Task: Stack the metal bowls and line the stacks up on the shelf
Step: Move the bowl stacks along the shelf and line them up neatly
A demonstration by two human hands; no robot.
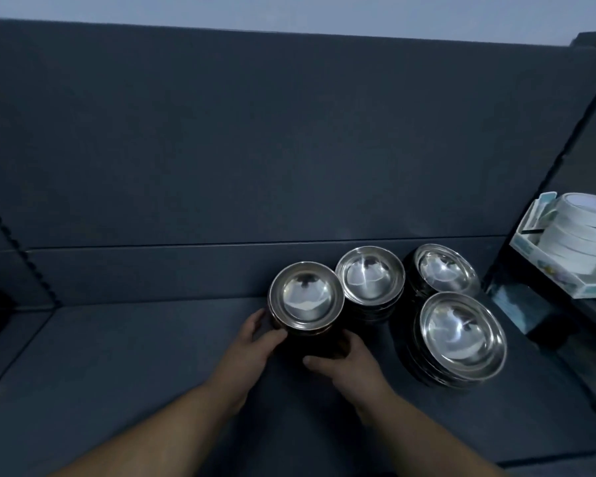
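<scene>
Dark shelf (pixel 117 356); hands round bowl stack (pixel 306 299)

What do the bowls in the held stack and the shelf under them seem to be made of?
Bowl stack: polished metal, likely stainless steel; the top bowl's inside is mirror-bright with sharp reflections. Shelf: matte dark blue-grey, no glare; perhaps painted metal or laminate, the look leaves it open.

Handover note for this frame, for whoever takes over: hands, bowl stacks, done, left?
Left hand and right hand: both grip the left stack by its sides, near the back of the shelf.
Middle stack and right stack stand beside it in a row; the bigger front stack stands nearer, before the right stack.
Done: all visible bowls stacked, four stacks.
Left: settle the left stack in line, probably bring the front stack into the row.
</scene>
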